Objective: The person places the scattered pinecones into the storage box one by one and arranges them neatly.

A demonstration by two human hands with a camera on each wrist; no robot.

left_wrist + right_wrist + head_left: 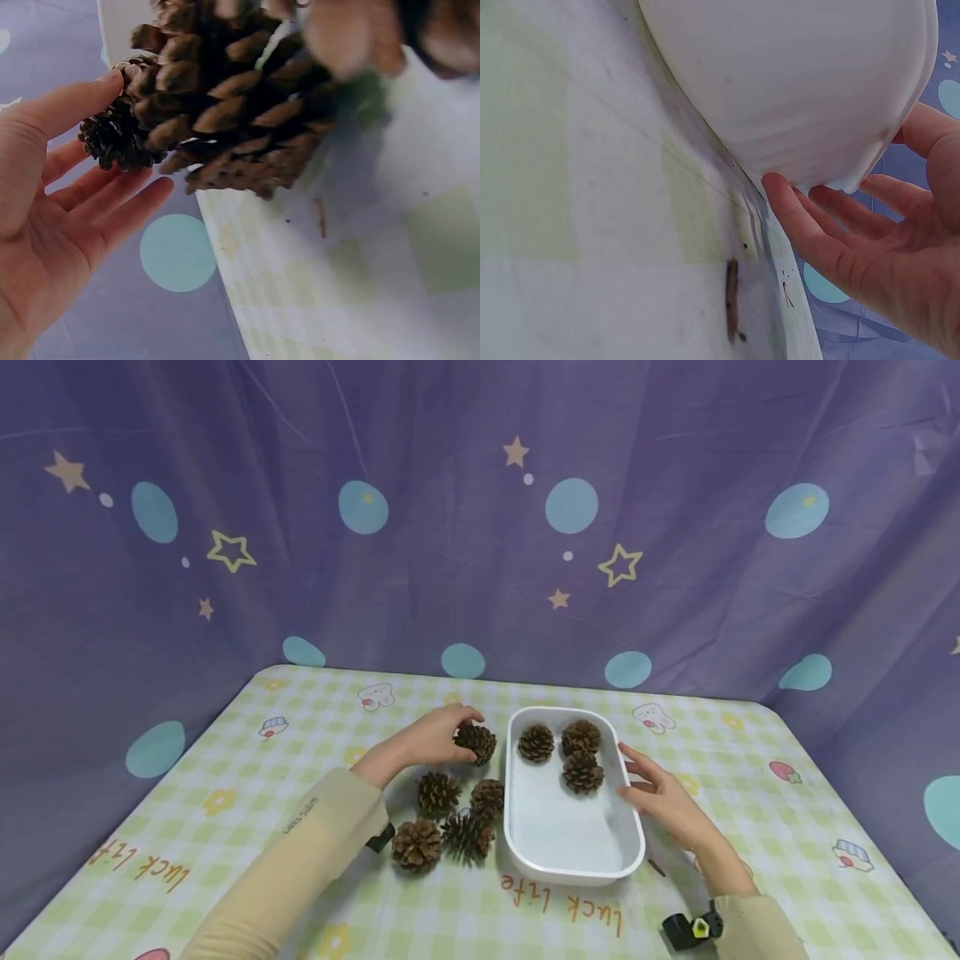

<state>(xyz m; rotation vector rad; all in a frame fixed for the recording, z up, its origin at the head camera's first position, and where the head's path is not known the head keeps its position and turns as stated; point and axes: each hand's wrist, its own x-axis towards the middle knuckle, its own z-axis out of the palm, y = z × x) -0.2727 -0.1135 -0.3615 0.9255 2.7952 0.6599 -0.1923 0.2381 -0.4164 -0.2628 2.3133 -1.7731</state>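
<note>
My left hand (438, 733) holds a brown pine cone (478, 744) just left of the white container. In the left wrist view, the thumb lies on the held pine cone (124, 135), and the fingers spread behind it. My right hand (667, 797) holds the right wall of the white container (573, 843). In the right wrist view, its fingers touch the outer wall and the thumb meets the rim. Inside the container, toward the far end, lie three pine cones, one at the left (536, 743) and two touching at the right.
Several loose pine cones lie in a cluster left of the container, one (417, 846) nearest the front. A checkered tablecloth (750, 777) covers the table, with a small dark twig (656, 867) right of the container. A purple curtain (450, 577) hangs behind.
</note>
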